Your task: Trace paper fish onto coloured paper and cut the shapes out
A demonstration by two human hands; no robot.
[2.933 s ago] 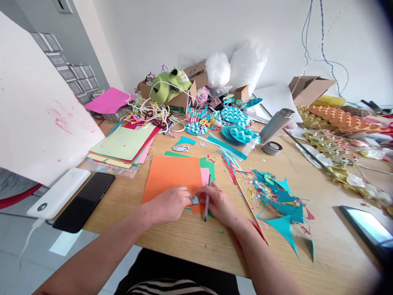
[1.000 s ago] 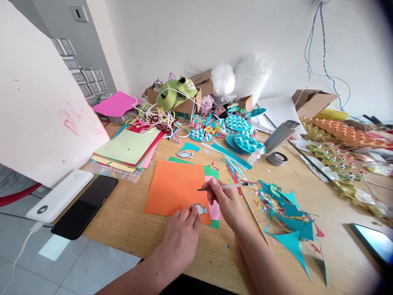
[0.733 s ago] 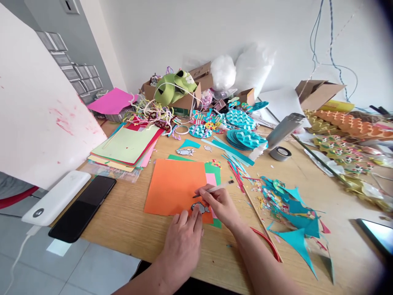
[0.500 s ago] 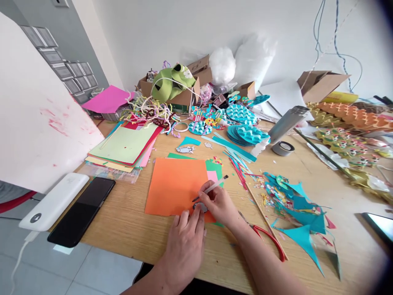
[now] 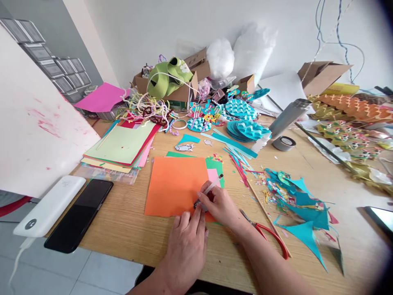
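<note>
- White wall (image 5: 147, 24), plain, facing me
- Grey wall (image 5: 58, 28), to the left
- Wooden table (image 5: 123, 217), pale-grained
- Tiled floor (image 5: 110, 272), light grey
- Light, soft

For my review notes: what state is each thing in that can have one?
Left hand: palm down, fingers extended
Right hand: closed around pen
Pen: tilted, dark tip down
Orange sheet: lying flat
Gray cutout: mostly covered
Scissors: lying down; open or shut unclear
Left-side phone: screen dark
Power bank: cable plugged in
Right-side phone: screen bright
</note>
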